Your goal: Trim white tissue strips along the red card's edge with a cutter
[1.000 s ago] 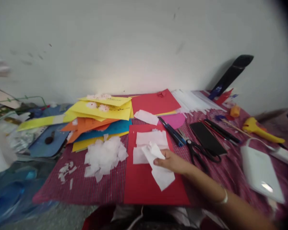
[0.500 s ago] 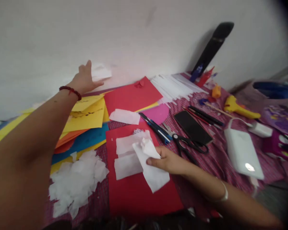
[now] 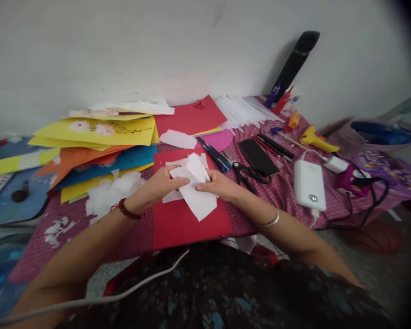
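Both hands meet over a red sheet of paper (image 3: 192,228) at the table's front edge. White tissue paper (image 3: 200,201) is pinched between the thumb and fingers of my right hand (image 3: 221,183). From the other side, my left hand (image 3: 162,185) grips the tissue too, its thumb lying across it. Beneath the hands, more white tissue (image 3: 171,196) lies on the red sheet, partly covered. Left of the sheet, behind my left forearm, is a heap of torn white tissue pieces (image 3: 106,194).
Scissors (image 3: 248,171), blue cutters (image 3: 215,155) and a phone (image 3: 258,156) lie to the right. Beyond are a white power bank (image 3: 309,183) and a yellow glue gun (image 3: 318,139). Coloured sheets (image 3: 99,132) pile up at the left; white strips (image 3: 243,112) lie by the wall.
My left hand has come back from the far left pile near the wall and now grips the tissue. My right hand still holds it, and the view has tilted down.
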Action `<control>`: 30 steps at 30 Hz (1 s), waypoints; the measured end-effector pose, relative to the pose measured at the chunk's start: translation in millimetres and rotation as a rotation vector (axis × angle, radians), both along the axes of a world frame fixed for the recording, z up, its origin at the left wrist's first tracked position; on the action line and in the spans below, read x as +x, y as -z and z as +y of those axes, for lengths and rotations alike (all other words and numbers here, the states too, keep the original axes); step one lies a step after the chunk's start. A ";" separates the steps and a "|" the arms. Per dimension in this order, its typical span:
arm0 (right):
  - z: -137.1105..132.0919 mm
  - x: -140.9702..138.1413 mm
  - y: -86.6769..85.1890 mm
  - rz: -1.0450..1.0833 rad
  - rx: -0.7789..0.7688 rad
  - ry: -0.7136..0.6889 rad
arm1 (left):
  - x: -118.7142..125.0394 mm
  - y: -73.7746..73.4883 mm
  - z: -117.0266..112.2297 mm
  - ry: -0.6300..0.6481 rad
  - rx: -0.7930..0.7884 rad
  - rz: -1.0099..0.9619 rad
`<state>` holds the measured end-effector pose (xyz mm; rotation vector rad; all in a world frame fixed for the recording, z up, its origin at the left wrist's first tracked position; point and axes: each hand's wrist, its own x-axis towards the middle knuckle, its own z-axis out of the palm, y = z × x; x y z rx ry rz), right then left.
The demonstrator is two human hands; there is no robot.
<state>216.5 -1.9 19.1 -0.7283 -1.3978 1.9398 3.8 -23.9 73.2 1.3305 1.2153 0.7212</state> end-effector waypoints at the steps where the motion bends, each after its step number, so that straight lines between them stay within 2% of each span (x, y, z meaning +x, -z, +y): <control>1: 1.4 -0.2 0.9 0.011 -0.003 0.022 | -2.6 5.9 -5.9 -0.050 -0.011 -0.058; 4: 7.6 3.2 -1.6 0.032 -0.007 0.106 | -12.8 18.4 -17.5 -0.122 0.047 -0.098; 7: 4.5 12.7 -16.8 0.023 0.109 0.206 | -24.4 22.9 -19.6 -0.096 0.270 0.009; 9: -11.0 21.4 -31.0 -0.038 0.348 0.282 | -33.2 23.8 -18.9 -0.060 0.528 0.157; 11: -37.8 30.1 -41.5 -0.180 0.730 0.314 | -42.8 26.0 -22.0 0.028 0.831 0.330; 12: -53.9 33.8 -43.6 -0.240 0.943 0.285 | -47.7 28.3 -26.6 0.090 0.948 0.388; 14: -86.7 38.7 -39.4 -0.391 1.264 0.213 | -56.8 34.7 -44.0 0.198 1.060 0.498; 16: -115.7 40.4 -24.5 -0.550 1.414 0.134 | -63.2 41.1 -72.4 0.224 1.025 0.681; 18: -137.6 40.2 -3.7 -0.663 1.439 0.097 | -64.6 44.8 -108.1 0.191 0.952 0.893; 19: -145.7 39.8 6.8 -0.697 1.427 0.110 | -62.9 45.5 -126.7 0.178 0.925 0.920; 21: -156.4 38.5 23.7 -0.726 1.385 0.173 | -53.9 46.1 -161.3 0.157 0.961 0.847; 24: -163.3 35.9 35.8 -0.744 1.336 0.253 | -31.5 50.6 -193.4 0.271 0.927 0.753; 26: -166.0 35.7 38.1 -0.752 1.321 0.265 | -18.9 57.6 -196.2 0.293 0.960 0.751; 30: -173.8 47.9 43.0 -0.685 1.306 0.327 | -16.8 75.7 -171.2 0.279 1.022 0.758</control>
